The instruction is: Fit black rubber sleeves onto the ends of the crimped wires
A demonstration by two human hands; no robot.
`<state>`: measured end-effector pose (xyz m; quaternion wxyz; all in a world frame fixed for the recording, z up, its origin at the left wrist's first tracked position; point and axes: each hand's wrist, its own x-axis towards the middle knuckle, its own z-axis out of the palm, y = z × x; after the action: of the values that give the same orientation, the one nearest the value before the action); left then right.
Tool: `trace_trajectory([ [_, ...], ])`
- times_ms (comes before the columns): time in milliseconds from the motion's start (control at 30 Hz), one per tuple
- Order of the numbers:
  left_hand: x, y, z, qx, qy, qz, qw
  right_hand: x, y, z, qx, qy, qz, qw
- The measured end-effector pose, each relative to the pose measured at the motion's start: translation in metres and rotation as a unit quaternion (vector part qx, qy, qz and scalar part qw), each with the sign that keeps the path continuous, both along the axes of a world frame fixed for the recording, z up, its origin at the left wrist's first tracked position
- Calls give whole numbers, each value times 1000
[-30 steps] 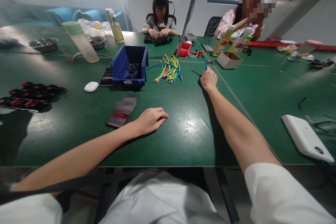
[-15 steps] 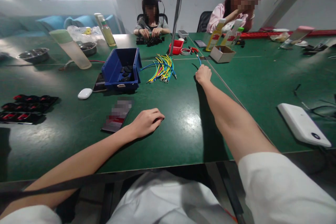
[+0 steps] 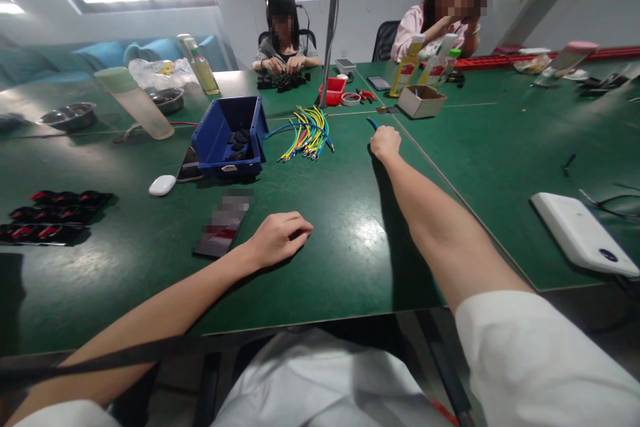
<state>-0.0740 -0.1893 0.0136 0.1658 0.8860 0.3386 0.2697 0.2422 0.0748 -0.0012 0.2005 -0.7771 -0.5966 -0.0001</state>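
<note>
My right hand (image 3: 385, 143) is stretched out over the green table (image 3: 340, 267), its fingers closed on a short blue cable (image 3: 371, 123) whose end sticks out at the upper left. My left hand (image 3: 280, 238) rests on the table nearer to me, fingers curled and thumb close to the index finger, with nothing visible in it. Between the hands and farther off lies a bundle of yellow, green and blue cables (image 3: 313, 133) with metal ends. Left of the bundle stands a blue bin (image 3: 227, 163) holding dark pieces.
A phone (image 3: 223, 225) lies beside my left forearm. A white case (image 3: 163, 185) and black-and-red parts (image 3: 55, 213) are farther left. Beyond my right hand are a cardboard box (image 3: 421, 104), bottles, pliers and a red bin (image 3: 332, 91). A white device (image 3: 583, 233) lies right. Two people sit opposite.
The blue cable in my right hand has tipped from nearly upright to slanting left, with less of it showing. My left hand stays in place. The view has shifted slightly.
</note>
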Motion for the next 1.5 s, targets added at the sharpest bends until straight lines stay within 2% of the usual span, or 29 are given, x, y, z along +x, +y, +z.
trace_trajectory([
  [333,1,3,9,-25,-75,116,990,1,2,-1,-7,0,0,1000],
  [467,-2,5,19,10,-94,157,983,2,2,-2,-13,7,2,1000],
  [600,-9,12,33,38,-105,235,966,3,2,-3,-1,5,4,1000],
  [733,-27,31,43,4,-174,316,933,4,3,-4,12,6,4,1000],
  [900,-62,75,56,30,-220,376,899,4,5,-7,27,29,13,999],
  [1000,-83,106,66,65,-181,407,893,4,6,-8,36,38,14,999],
  [1100,-96,136,75,84,-74,427,898,4,5,-9,43,39,14,998],
  [1167,-102,155,75,93,1,430,898,4,4,-9,50,41,15,998],
  [1300,-111,189,61,14,149,418,896,4,4,-9,67,49,21,996],
  [1400,-116,206,46,-61,205,415,884,3,4,-9,81,31,25,996],
  [1500,-119,214,38,-143,241,403,871,1,3,-8,89,4,25,996],
])
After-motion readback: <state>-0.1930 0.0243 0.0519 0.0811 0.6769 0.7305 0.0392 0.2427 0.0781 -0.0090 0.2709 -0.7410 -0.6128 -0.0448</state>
